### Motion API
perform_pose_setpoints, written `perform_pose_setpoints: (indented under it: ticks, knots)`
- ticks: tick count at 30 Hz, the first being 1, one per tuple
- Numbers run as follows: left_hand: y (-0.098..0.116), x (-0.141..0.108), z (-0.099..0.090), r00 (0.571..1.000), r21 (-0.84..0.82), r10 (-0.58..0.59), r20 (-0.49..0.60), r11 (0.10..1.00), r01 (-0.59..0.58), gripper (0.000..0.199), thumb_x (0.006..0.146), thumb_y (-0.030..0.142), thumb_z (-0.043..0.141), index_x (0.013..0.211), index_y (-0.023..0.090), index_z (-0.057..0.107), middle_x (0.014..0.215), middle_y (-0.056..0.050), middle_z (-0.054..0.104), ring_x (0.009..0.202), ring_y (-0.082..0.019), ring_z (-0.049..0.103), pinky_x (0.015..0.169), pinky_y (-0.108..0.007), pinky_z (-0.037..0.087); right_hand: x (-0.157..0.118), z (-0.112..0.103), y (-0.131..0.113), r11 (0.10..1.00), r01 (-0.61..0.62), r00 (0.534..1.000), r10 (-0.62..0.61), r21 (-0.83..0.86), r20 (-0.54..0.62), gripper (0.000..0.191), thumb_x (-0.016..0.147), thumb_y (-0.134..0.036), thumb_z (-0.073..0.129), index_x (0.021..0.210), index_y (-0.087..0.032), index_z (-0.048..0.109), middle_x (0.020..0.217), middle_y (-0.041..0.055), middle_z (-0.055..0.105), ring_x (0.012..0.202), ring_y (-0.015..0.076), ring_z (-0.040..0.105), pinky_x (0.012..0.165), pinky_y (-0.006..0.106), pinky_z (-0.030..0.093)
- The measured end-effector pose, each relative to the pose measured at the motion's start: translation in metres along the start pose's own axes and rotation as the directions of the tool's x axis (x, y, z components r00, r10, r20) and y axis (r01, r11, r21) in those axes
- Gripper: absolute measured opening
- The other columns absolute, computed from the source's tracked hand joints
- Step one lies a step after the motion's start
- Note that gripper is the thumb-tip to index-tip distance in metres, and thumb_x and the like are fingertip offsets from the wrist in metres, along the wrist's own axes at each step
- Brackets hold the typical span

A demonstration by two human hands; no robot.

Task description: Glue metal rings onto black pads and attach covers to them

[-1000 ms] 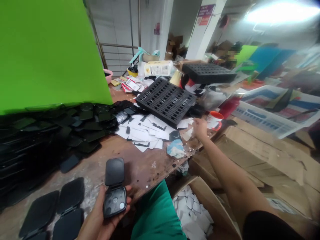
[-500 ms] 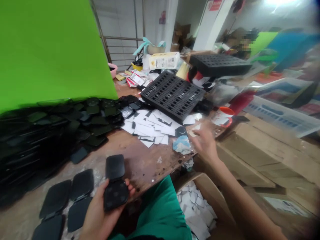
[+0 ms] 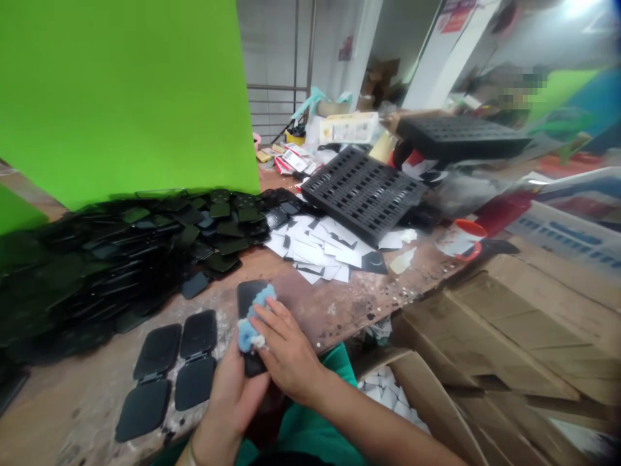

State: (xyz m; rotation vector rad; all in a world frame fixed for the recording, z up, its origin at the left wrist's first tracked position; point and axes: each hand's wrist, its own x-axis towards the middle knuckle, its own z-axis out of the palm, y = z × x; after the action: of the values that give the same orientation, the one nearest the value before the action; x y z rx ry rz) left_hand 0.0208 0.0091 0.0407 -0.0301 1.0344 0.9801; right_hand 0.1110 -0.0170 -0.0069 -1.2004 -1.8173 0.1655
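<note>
Blue cloth [image 3: 248,332] under right hand [image 3: 287,346]; signs [image 3: 455,19] illegible.

L hand [image 3: 237,387]: bare, pale wristband [image 3: 191,454] | R hand [image 3: 290,356]: bare | lap: grn cloth [image 3: 303,428], blk cloth [image 3: 291,459] btm

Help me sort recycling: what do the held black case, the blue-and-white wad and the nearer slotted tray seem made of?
Black case: probably plastic, matt; it looks smooth and even.
Blue-and-white wad: cloth or tissue, soft, matt; it crumples loosely.
Nearer slotted tray: perhaps moulded plastic or dense foam, dull; regular slots fit either.
</note>
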Motion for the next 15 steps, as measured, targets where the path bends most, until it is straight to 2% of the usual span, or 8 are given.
perform_pose_setpoints:
  ticks: [2, 5, 7, 10, 12, 13, 14, 15]
  knots:
    - [0.007, 0.000, -0.008, 1.000, 0.040, 0.025, -0.008, 0.999, -0.025, 0.034, 0.103, 0.025, 0.038, 0.121, 0.013, 0.064, 0.092, -0.007, 0.074, 0.076, -0.013, 0.072, 0.072, -0.021, 0.060, -0.002, 0.003, -0.001, 0.998, 0.026, 1.000, -0.027, 0.060, 0.012, 0.052, 0.093, -0.015, 0.045, 0.145, -0.013, 0.045, 0.143, 0.0153, 0.054, 0.147, 0.0256, 0.031, 0.116, 0.048, 0.039]
    - [0.015, 0.002, -0.017, 0.991, 0.072, -0.016, 0.135, 0.997, 0.006, 0.045, 0.103, 0.036, 0.037, 0.126, 0.006, 0.062, 0.108, -0.017, 0.072, 0.098, -0.021, 0.071, 0.087, -0.030, 0.060, -0.010, 0.002, -0.006, 0.985, 0.123, 0.992, -0.126, 0.124, 0.017, 0.055, 0.094, -0.017, 0.044, 0.149, -0.014, 0.040, 0.139, 0.0150, 0.058, 0.144, 0.0232, 0.036, 0.118, 0.045, 0.037]
    - [0.019, 0.001, -0.018, 0.992, 0.098, 0.025, 0.126, 0.994, -0.038, 0.045, 0.102, 0.036, 0.040, 0.130, 0.006, 0.060, 0.111, -0.018, 0.072, 0.103, -0.024, 0.070, 0.093, -0.034, 0.059, -0.015, 0.003, 0.000, 0.984, 0.125, 0.991, -0.131, 0.130, 0.040, 0.056, 0.093, -0.014, 0.042, 0.149, -0.015, 0.040, 0.137, 0.0143, 0.060, 0.142, 0.0217, 0.040, 0.119, 0.045, 0.033]
    - [0.026, -0.001, -0.014, 0.987, 0.206, 0.124, 0.099, 0.968, -0.143, 0.036, 0.100, 0.023, 0.047, 0.131, 0.010, 0.061, 0.113, -0.015, 0.073, 0.102, -0.023, 0.071, 0.093, -0.034, 0.058, -0.010, -0.007, 0.034, 0.987, -0.132, 0.984, 0.119, 0.090, 0.135, 0.047, 0.093, -0.016, 0.046, 0.138, -0.019, 0.055, 0.140, 0.0137, 0.058, 0.145, 0.0241, 0.036, 0.119, 0.051, 0.029]
    - [0.032, -0.002, -0.013, 0.978, 0.264, 0.171, 0.119, 0.944, -0.197, 0.034, 0.099, 0.015, 0.046, 0.129, 0.009, 0.061, 0.115, -0.016, 0.072, 0.100, -0.021, 0.072, 0.090, -0.030, 0.059, 0.006, -0.030, 0.069, 0.949, -0.311, 0.932, 0.293, 0.058, 0.213, 0.047, 0.085, -0.033, 0.066, 0.130, -0.022, 0.063, 0.148, 0.0136, 0.050, 0.148, 0.0313, 0.028, 0.116, 0.054, 0.032]
    - [0.036, -0.001, -0.013, 0.975, 0.282, 0.201, 0.099, 0.933, -0.221, 0.034, 0.098, 0.012, 0.044, 0.128, 0.008, 0.061, 0.116, -0.016, 0.071, 0.097, -0.020, 0.073, 0.086, -0.027, 0.060, 0.019, -0.047, 0.087, 0.919, -0.393, 0.905, 0.378, 0.043, 0.197, 0.058, 0.077, -0.041, 0.075, 0.131, -0.022, 0.062, 0.151, 0.0141, 0.046, 0.147, 0.0339, 0.029, 0.113, 0.054, 0.035]
    - [0.039, 0.000, -0.013, 0.971, 0.297, 0.231, 0.067, 0.924, -0.240, 0.034, 0.099, 0.011, 0.043, 0.127, 0.006, 0.061, 0.116, -0.017, 0.071, 0.094, -0.019, 0.073, 0.083, -0.026, 0.060, 0.034, -0.067, 0.106, 0.859, -0.511, 0.859, 0.512, 0.038, -0.023, 0.060, 0.075, -0.046, 0.077, 0.128, -0.021, 0.063, 0.146, 0.0149, 0.052, 0.141, 0.0331, 0.040, 0.112, 0.052, 0.038]
    - [0.042, 0.001, -0.014, 0.967, 0.309, 0.249, 0.044, 0.917, -0.250, 0.035, 0.099, 0.011, 0.042, 0.128, 0.006, 0.060, 0.117, -0.017, 0.071, 0.092, -0.019, 0.074, 0.081, -0.024, 0.061, 0.050, -0.089, 0.124, 0.779, -0.624, 0.719, 0.604, 0.062, -0.344, 0.061, 0.072, -0.048, 0.079, 0.123, -0.018, 0.065, 0.137, 0.0163, 0.059, 0.133, 0.0325, 0.049, 0.111, 0.050, 0.040]
